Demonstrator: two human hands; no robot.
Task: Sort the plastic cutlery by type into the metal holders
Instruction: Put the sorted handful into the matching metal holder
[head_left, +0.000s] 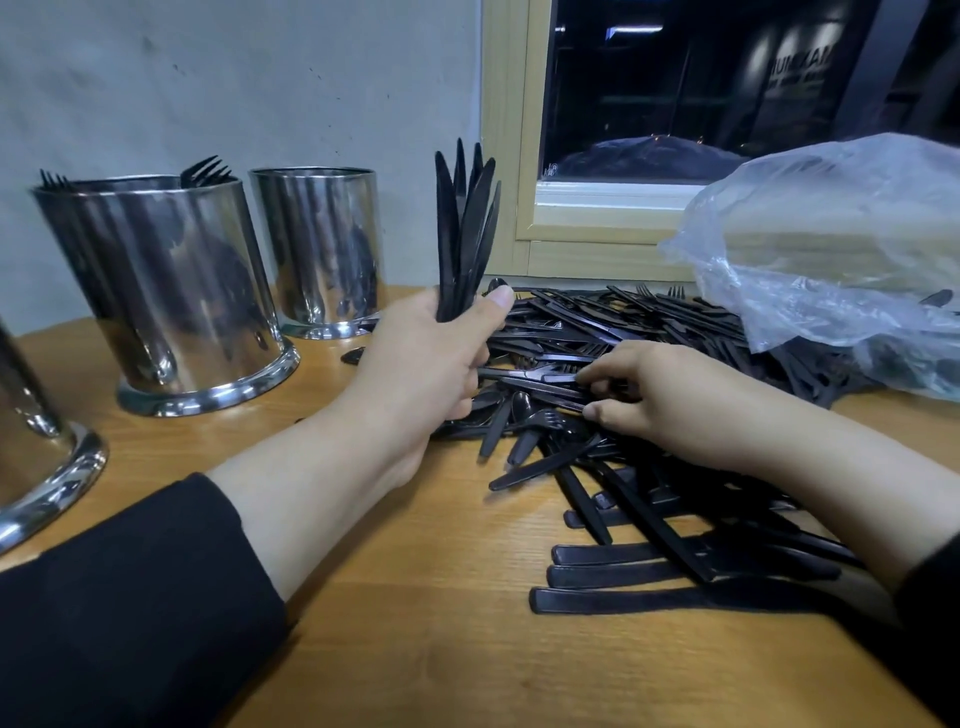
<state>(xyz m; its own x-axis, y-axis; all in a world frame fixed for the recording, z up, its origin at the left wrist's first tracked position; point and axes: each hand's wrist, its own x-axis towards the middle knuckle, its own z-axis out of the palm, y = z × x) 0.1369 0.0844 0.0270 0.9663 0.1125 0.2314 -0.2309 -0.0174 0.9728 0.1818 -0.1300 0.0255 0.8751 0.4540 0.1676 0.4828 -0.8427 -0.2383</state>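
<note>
While a fan of black plastic knives (465, 228) was held upright, blades up, in the clenched grip of the left hand (431, 358), the right hand (670, 395) was laid on the heap of black cutlery (597, 358), its fingertips curled down among the pieces; whether any one piece was pinched there could not be told. The heap was spread over the wooden worktop (415, 623), from the window frame (524, 156) at the back to the near right, forks, spoons and knives being mixed in it. Its right part was covered by a crumpled clear plastic bag (831, 249), through which little could be made out. To the left of the held knives three metal holders were stood. Fork tines were seen above the rim of the middle holder (166, 291). Nothing was seen above the rim of the far holder (324, 249), just beside the left hand, and its inside was hidden. Only a part of the near holder (36, 457) was shown, cut off by the left edge. A small dark piece (355, 355) was lain on the worktop between the far holder and the left hand; its kind could not be told. Both forearms were covered by black sleeves (130, 613).
</note>
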